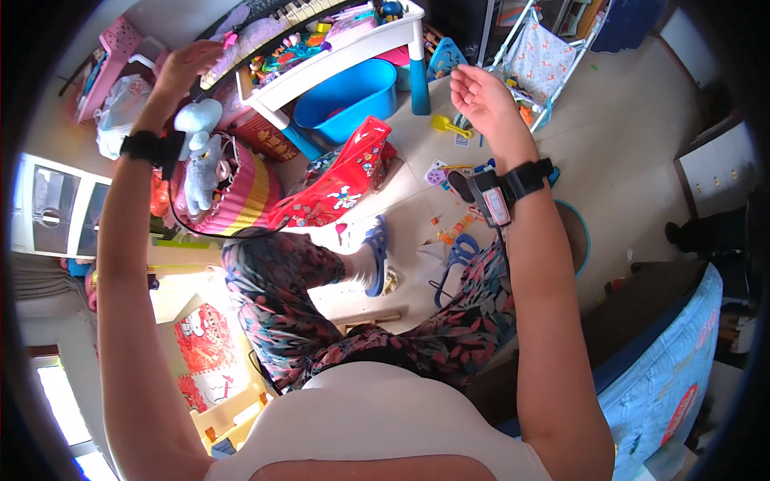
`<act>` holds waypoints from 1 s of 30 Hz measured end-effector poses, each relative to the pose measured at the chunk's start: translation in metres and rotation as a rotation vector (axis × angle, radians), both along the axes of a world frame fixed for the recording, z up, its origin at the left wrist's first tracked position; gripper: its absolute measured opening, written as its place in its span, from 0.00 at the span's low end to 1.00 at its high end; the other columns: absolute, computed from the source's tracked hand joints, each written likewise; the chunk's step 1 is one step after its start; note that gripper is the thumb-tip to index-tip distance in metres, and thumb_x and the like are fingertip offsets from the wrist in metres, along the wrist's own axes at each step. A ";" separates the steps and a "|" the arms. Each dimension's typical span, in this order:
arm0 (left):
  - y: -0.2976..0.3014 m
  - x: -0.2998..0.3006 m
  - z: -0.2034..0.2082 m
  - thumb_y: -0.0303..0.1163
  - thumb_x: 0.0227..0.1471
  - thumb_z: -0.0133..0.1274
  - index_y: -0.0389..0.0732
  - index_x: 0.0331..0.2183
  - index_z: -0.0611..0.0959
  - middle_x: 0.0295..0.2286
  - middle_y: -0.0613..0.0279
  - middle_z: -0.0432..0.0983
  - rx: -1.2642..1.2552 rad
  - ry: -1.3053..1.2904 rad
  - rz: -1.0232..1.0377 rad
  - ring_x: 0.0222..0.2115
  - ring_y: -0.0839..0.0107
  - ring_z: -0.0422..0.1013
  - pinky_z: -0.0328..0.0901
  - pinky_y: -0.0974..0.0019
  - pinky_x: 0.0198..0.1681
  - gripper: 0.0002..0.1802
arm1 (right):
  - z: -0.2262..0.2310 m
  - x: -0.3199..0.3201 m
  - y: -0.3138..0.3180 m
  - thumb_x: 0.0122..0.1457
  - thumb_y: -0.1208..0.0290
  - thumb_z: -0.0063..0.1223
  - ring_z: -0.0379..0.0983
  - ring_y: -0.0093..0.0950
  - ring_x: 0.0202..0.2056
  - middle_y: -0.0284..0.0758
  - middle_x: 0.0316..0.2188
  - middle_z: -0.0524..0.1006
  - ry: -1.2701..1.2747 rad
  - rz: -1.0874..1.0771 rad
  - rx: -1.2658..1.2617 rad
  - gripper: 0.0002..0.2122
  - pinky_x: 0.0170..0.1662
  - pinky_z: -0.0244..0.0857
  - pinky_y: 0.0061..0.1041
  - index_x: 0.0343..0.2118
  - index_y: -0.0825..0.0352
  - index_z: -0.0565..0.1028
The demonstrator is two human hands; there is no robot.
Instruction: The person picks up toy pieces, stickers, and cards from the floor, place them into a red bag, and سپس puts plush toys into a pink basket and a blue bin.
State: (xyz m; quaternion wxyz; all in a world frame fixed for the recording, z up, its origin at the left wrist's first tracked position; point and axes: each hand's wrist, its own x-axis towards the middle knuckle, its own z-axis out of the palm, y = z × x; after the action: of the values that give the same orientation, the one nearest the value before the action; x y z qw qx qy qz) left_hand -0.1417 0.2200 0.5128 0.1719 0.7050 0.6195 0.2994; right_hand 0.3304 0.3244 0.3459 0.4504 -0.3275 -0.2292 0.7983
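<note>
My left hand is raised at the upper left, its fingers stretched toward a small pink thing by the toy table's left end. Whether the fingertips touch it I cannot tell. My right hand is held up at the upper right, palm showing, fingers loosely bent and apart with nothing in them. Below it, on the floor, lies a yellow toy shovel. Between my arms, a red printed plastic bag leans beside a pink and yellow striped basket with a grey-blue plush toy.
A white toy table with blue legs carries many small toys; a blue tub stands under it. Small toys lie scattered near my blue sandals. A white-framed folding seat is at the far right.
</note>
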 end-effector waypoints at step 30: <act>-0.221 0.078 -0.087 0.27 0.54 0.53 0.35 0.37 0.79 0.26 0.70 0.74 -0.392 -0.335 -0.242 0.25 0.84 0.66 0.62 0.77 0.28 0.09 | 0.097 0.004 -0.230 0.58 0.70 0.51 0.68 0.14 0.25 0.28 0.32 0.75 -0.609 0.608 0.105 0.11 0.26 0.62 0.15 0.44 0.63 0.71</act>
State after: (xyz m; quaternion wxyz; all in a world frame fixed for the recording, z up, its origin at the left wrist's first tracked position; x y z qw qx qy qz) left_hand -0.0632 -0.0005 0.4260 0.4393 0.6680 0.5397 0.2635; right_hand 0.3343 0.0947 0.4429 0.1228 -0.4425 -0.4779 0.7488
